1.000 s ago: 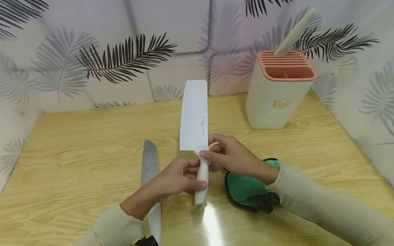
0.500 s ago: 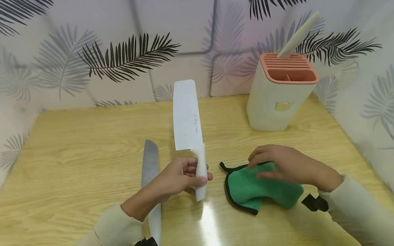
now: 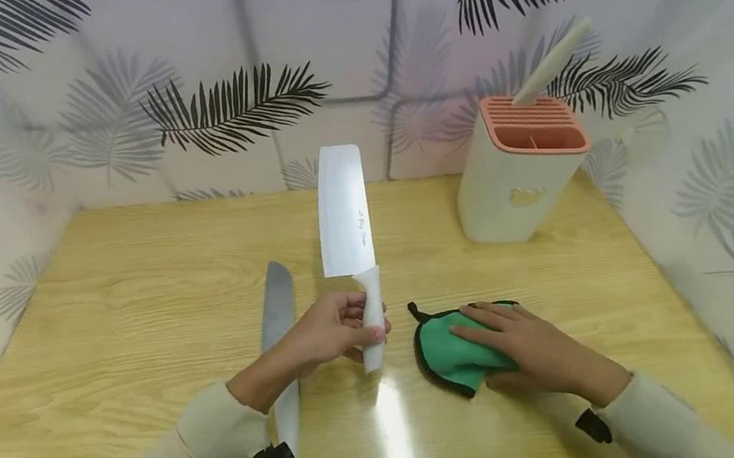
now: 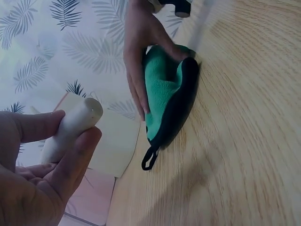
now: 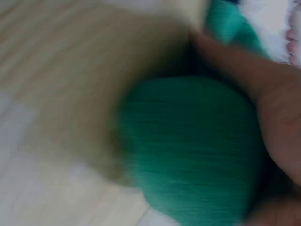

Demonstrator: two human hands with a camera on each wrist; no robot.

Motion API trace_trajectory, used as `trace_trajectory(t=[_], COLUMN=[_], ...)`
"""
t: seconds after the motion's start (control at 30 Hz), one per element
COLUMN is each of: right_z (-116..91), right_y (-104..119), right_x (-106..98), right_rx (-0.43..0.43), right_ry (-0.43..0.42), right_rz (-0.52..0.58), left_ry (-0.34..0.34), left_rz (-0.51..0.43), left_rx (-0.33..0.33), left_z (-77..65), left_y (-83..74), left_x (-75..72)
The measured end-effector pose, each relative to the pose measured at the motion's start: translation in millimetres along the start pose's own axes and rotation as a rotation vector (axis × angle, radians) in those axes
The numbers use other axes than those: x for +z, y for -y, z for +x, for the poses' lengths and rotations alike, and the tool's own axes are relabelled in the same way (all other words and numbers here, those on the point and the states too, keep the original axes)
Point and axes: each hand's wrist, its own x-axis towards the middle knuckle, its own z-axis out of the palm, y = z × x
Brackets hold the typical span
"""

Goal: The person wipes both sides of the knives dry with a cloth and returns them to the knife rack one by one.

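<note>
In the head view, my left hand [image 3: 334, 328] grips the white handle [image 3: 372, 321] of a cleaver between thumb and fingers. The cleaver's broad blade [image 3: 342, 213] points away from me, above the table. The handle's butt end [image 4: 90, 113] shows in the left wrist view. On the right, my right hand [image 3: 536, 350] lies over a green cloth [image 3: 455, 349] with black edging and a small loop. From the left wrist view, its thumb and fingers are on opposite sides of the bunched cloth. The right wrist view is blurred, with green cloth [image 5: 193, 146] beside the thumb.
A second knife [image 3: 278, 310] with a white handle lies on the wooden table [image 3: 138, 290], partly behind my left forearm. At the back right stands a cream knife block [image 3: 509, 195] with an orange slotted top; a pale handle [image 3: 554, 61] sticks out of it.
My right hand has left the cleaver, moved right and come down onto the green cloth. The left hand keeps the cleaver, which has shifted slightly left and turned a little.
</note>
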Motion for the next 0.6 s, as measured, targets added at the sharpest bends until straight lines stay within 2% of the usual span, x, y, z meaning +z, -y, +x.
trace_trajectory(t=[0.1, 0.2, 0.3, 0.4, 0.5, 0.6], right_z=[3, 10, 19, 34, 55, 80], right_y=[-7, -16, -25, -25, -14, 7], right_x=[5, -2, -22, -52, -79, -93], right_rx=[0.010, 0.025, 0.048, 0.085, 0.102, 0.047], right_ry=[-0.064, -0.130, -0.222, -0.344, -0.446, -0.502], right_rz=[-0.095, -0.081, -0.004, 0.052, 0.070, 0.058], left_ry=[0.008, 0.026, 0.041, 0.036, 0.017, 0.000], left_rz=[0.009, 0.005, -0.006, -0.010, -0.001, 0.015], left_rx=[0.007, 0.014, 0.016, 0.011, 0.005, 0.001], left_z=[2.0, 1.7, 2.5, 2.5, 2.2, 1.9], left_y=[-0.3, -0.5, 0.0, 0.4, 0.3, -0.9], left_x=[2.9, 4.2, 6.7, 8.6, 9.7, 11.0])
